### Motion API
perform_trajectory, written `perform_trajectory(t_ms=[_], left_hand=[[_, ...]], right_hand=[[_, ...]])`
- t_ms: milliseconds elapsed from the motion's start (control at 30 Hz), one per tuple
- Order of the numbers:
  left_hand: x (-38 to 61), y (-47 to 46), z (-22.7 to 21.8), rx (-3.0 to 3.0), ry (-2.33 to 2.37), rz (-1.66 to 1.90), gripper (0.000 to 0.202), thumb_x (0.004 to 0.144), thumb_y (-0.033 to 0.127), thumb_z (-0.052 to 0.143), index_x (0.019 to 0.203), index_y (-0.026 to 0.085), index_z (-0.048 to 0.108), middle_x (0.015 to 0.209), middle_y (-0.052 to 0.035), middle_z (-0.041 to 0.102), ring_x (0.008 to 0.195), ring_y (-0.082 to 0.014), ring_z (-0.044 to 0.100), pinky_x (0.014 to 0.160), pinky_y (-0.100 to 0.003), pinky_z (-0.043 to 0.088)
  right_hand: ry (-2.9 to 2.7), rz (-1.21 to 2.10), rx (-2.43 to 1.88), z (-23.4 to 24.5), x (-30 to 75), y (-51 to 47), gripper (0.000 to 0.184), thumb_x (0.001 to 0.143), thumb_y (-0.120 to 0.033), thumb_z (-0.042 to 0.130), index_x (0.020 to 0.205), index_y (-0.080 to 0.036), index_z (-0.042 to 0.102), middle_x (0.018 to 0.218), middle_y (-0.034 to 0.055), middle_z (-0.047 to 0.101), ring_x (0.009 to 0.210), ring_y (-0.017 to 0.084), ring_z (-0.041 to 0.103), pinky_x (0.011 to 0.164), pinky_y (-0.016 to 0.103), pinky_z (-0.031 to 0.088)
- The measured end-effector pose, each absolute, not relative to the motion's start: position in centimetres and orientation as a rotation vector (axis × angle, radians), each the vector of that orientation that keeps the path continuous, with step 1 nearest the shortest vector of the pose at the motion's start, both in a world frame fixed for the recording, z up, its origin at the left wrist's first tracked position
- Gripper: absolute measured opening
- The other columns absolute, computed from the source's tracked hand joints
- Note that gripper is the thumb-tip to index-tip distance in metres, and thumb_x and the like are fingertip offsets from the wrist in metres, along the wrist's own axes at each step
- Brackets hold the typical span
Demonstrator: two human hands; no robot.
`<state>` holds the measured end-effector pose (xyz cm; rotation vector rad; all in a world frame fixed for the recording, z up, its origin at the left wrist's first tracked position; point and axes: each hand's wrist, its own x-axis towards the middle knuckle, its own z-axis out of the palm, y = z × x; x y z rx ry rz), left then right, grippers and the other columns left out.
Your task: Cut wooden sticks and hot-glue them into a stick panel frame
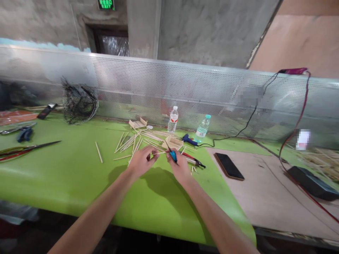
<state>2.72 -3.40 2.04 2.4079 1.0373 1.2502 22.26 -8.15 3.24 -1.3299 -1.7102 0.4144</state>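
Observation:
My left hand (141,160) pinches a thin wooden stick (159,153) that reaches across toward my other hand. In my right hand (180,165) is a blue-handled craft knife (173,155), its narrow blade pointing up and left, close to the stick's end. Whether the blade touches the stick, I cannot tell. Just beyond my hands lies a loose heap of wooden sticks (129,143). A small wooden stick assembly (173,142) sits behind the knife, and another one (138,123) stands farther back. Red-handled pliers or cutters (191,158) lie partly hidden by my right hand.
Behind the sticks stand two plastic bottles (173,120) (202,128) and a blue glue gun (189,140) with a black cord. A phone (229,166) lies to the right. Large scissors (29,149), blue pliers (25,134) and a wire bundle (79,102) are left. A perforated metal panel (137,77) borders the back.

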Motion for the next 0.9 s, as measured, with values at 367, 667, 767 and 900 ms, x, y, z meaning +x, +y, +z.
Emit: perform_trajectory(t_ms=[367,667,767,900], left_hand=[[2.8,-3.35,1.84,2.48,1.025,1.252,0.007,0.091,0.027,0.061,0.089,0.02,0.061,0.084,0.0014,0.066,0.055,-0.0064,0.05,0.052,-0.02,0.039],[2.69,-3.58,2.09,2.464,1.042,1.242,0.006,0.089,0.024,0.061,0.092,0.019,0.063,0.086,0.0008,0.068,0.055,-0.0066,0.049,0.054,-0.022,0.039],[2.64,-3.71,2.32,2.449,1.028,1.216,0.006,0.089,0.022,0.059,0.091,0.02,0.064,0.086,0.0007,0.069,0.055,-0.0069,0.05,0.054,-0.022,0.04],[2.61,-3.77,2.46,2.453,1.017,1.201,0.008,0.089,0.021,0.058,0.091,0.02,0.065,0.089,0.0005,0.07,0.058,-0.0073,0.053,0.057,-0.022,0.041]], right_hand=[[-1.754,0.397,-1.312,3.33,21.77,-8.22,0.022,0.093,-0.039,0.053,0.096,-0.02,0.062,0.075,-0.0004,0.063,0.067,0.016,0.055,0.064,0.025,0.038],[-1.731,0.377,-1.343,2.9,21.78,-7.9,0.02,0.092,-0.038,0.052,0.089,-0.02,0.059,0.07,-0.0016,0.058,0.062,0.015,0.05,0.061,0.025,0.035],[-1.711,0.413,-1.358,3.11,21.84,-7.98,0.021,0.093,-0.04,0.05,0.087,-0.021,0.056,0.067,-0.0029,0.054,0.059,0.014,0.047,0.058,0.025,0.034],[-1.694,0.436,-1.373,3.19,21.97,-7.85,0.025,0.092,-0.045,0.049,0.087,-0.021,0.055,0.064,-0.0043,0.051,0.056,0.013,0.045,0.056,0.025,0.032]])
